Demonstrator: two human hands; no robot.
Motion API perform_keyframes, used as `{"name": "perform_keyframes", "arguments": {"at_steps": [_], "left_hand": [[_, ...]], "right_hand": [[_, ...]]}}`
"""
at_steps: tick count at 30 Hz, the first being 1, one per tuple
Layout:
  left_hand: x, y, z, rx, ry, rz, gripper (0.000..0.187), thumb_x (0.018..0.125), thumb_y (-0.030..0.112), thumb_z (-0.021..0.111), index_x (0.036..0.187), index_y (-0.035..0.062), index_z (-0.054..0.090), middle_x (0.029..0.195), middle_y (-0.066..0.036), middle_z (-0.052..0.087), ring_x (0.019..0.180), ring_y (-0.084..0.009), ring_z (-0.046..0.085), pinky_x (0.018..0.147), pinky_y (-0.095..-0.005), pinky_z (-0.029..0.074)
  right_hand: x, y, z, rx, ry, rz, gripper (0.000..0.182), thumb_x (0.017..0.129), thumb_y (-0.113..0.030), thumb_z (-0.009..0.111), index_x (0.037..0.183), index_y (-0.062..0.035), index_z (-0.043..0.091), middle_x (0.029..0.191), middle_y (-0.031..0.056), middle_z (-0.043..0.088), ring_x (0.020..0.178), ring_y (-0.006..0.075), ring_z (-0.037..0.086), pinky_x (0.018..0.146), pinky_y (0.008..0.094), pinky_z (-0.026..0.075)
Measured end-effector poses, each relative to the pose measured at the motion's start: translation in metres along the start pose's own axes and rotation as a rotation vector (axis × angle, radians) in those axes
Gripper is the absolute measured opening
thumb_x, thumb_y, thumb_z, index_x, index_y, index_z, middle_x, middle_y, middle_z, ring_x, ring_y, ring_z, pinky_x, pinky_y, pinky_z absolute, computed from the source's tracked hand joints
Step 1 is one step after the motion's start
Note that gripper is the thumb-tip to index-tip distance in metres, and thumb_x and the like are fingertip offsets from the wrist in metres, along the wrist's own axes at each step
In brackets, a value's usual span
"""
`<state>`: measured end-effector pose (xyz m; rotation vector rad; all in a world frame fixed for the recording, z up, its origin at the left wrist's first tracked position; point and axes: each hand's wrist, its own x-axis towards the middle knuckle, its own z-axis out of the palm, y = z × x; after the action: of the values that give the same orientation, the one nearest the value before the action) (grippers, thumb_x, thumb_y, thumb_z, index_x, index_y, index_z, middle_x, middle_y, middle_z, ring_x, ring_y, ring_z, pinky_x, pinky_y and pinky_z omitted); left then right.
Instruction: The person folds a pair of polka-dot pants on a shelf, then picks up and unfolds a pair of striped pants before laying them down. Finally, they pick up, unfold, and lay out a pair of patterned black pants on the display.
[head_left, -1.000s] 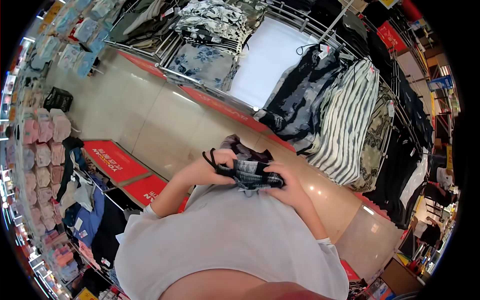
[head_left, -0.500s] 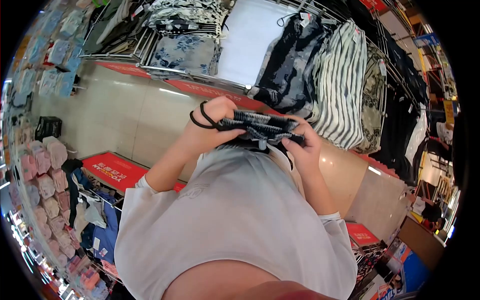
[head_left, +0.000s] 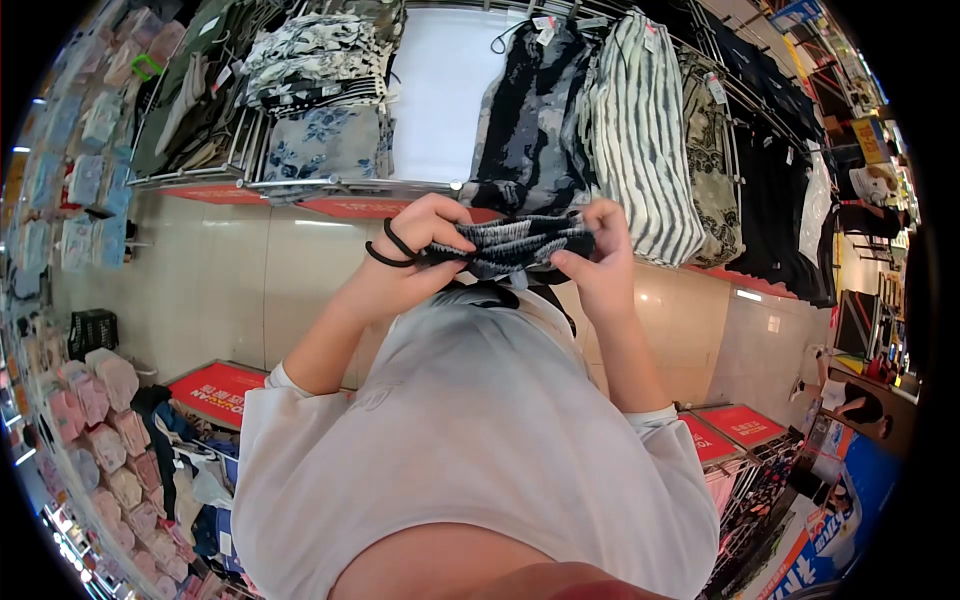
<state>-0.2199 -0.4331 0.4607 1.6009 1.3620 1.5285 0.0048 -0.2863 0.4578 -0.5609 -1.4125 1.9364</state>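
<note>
A black and grey patterned garment (head_left: 520,243) with a gathered elastic waistband is stretched between my two hands at waist height. My left hand (head_left: 422,238), with black bands round the wrist, is closed on the waistband's left end. At its other end, my right hand (head_left: 603,252) grips the band between thumb and fingers. The lower part of the garment is hidden by the waistband and my shirt. Just beyond lie folded black and grey patterned clothes (head_left: 530,120), close to the held garment.
On the display rack ahead are a white board (head_left: 440,95), folded floral clothes (head_left: 330,145) and striped clothes (head_left: 645,150). Packaged goods (head_left: 100,410) hang on the left. Red signs (head_left: 215,390) top the racks behind. A person (head_left: 850,402) is at the far right.
The view has turned, so the rack sits further left and higher. My hands still hold the waistband, and the right hand's fingers have shifted slightly along it.
</note>
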Motion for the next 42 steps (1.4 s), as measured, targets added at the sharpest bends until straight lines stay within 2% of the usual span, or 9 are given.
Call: {"name": "perform_keyframes", "arguments": {"at_steps": [5, 11, 18, 22, 26, 29, 33, 38, 42], "left_hand": [[0.004, -0.009, 0.0, -0.043, -0.089, -0.012, 0.029, 0.077, -0.009, 0.064, 0.103, 0.0042, 0.064, 0.112, -0.013, 0.061, 0.102, -0.0246, 0.061, 0.09, -0.0343, 0.048], [0.068, -0.013, 0.01, -0.087, 0.182, -0.156, 0.043, 0.085, 0.0, 0.071, 0.126, 0.0042, 0.063, 0.112, -0.008, 0.064, 0.105, -0.0138, 0.06, 0.092, -0.028, 0.048], [0.105, -0.035, -0.045, -0.794, 0.238, -0.37, 0.032, 0.103, 0.025, 0.053, 0.113, -0.0025, 0.068, 0.105, -0.009, 0.071, 0.096, -0.0172, 0.064, 0.091, -0.0327, 0.047], [0.062, -0.08, -0.067, 0.016, 0.113, -0.628, 0.022, 0.102, 0.013, 0.054, 0.112, 0.0004, 0.068, 0.1, -0.008, 0.071, 0.099, -0.0171, 0.065, 0.09, -0.0315, 0.048], [0.081, -0.033, -0.07, 0.077, 0.513, 0.189, 0.043, 0.091, 0.0, 0.066, 0.134, 0.0004, 0.057, 0.131, -0.012, 0.063, 0.12, -0.0188, 0.059, 0.102, -0.0364, 0.046], [0.115, 0.015, -0.054, 0.226, 0.235, 0.328, 0.102, 0.077, 0.008, 0.083, 0.16, 0.0079, 0.022, 0.156, -0.014, 0.041, 0.134, -0.0232, 0.051, 0.111, -0.0386, 0.041], [0.11, -0.01, -0.022, -0.13, 0.075, -0.241, 0.062, 0.079, 0.011, 0.085, 0.135, 0.0039, 0.06, 0.118, -0.004, 0.069, 0.1, -0.0127, 0.062, 0.091, -0.0303, 0.051], [0.04, 0.012, -0.009, 0.148, -0.225, 0.169, 0.039, 0.07, 0.007, 0.084, 0.107, 0.0033, 0.071, 0.096, -0.014, 0.073, 0.086, -0.0317, 0.071, 0.079, -0.0348, 0.055], [0.001, 0.022, 0.002, -0.075, -0.453, 0.037, 0.029, 0.077, 0.009, 0.074, 0.106, 0.0038, 0.072, 0.09, -0.013, 0.072, 0.079, -0.034, 0.069, 0.07, -0.0383, 0.054]], "right_hand": [[-0.008, 0.013, -0.024, 0.047, -0.038, 0.414, 0.051, 0.078, 0.005, 0.08, 0.125, -0.0005, 0.06, 0.102, 0.004, 0.068, 0.092, 0.0142, 0.066, 0.082, 0.0274, 0.053], [0.048, -0.031, -0.025, -0.432, 0.183, 0.038, 0.037, 0.085, -0.001, 0.078, 0.119, -0.0003, 0.064, 0.099, 0.0045, 0.072, 0.087, 0.0102, 0.066, 0.078, 0.0263, 0.054], [0.113, -0.109, -0.012, -0.441, 0.015, -0.392, 0.03, 0.089, -0.006, 0.076, 0.118, -0.0022, 0.066, 0.101, 0.0006, 0.071, 0.092, 0.0083, 0.064, 0.084, 0.0239, 0.051], [0.126, -0.125, -0.017, -0.515, -0.024, -0.478, 0.029, 0.09, -0.006, 0.075, 0.118, -0.0023, 0.067, 0.104, 0.0001, 0.071, 0.096, 0.008, 0.063, 0.088, 0.0228, 0.049], [0.118, -0.135, 0.006, -0.543, -0.017, -0.389, 0.03, 0.086, 0.008, 0.074, 0.112, -0.0036, 0.066, 0.095, -0.0026, 0.068, 0.087, 0.0054, 0.062, 0.08, 0.0227, 0.05], [0.108, -0.136, 0.024, -0.565, -0.034, -0.451, 0.02, 0.091, 0.0, 0.072, 0.11, -0.005, 0.067, 0.095, -0.0004, 0.069, 0.087, 0.0085, 0.064, 0.079, 0.0252, 0.052], [0.085, -0.121, 0.014, -0.495, -0.019, -0.334, 0.033, 0.087, -0.002, 0.077, 0.118, -0.0028, 0.067, 0.103, 0.0029, 0.072, 0.092, 0.0092, 0.066, 0.082, 0.0249, 0.054], [-0.007, -0.097, -0.02, -0.715, -0.222, -0.322, 0.044, 0.071, -0.003, 0.087, 0.112, -0.0034, 0.07, 0.108, 0.0112, 0.073, 0.095, 0.0212, 0.071, 0.085, 0.0335, 0.056], [-0.069, -0.079, -0.02, -0.607, -0.244, -0.148, 0.044, 0.07, -0.014, 0.092, 0.106, -0.0001, 0.071, 0.1, 0.0115, 0.075, 0.087, 0.0203, 0.072, 0.075, 0.0318, 0.056]]}}
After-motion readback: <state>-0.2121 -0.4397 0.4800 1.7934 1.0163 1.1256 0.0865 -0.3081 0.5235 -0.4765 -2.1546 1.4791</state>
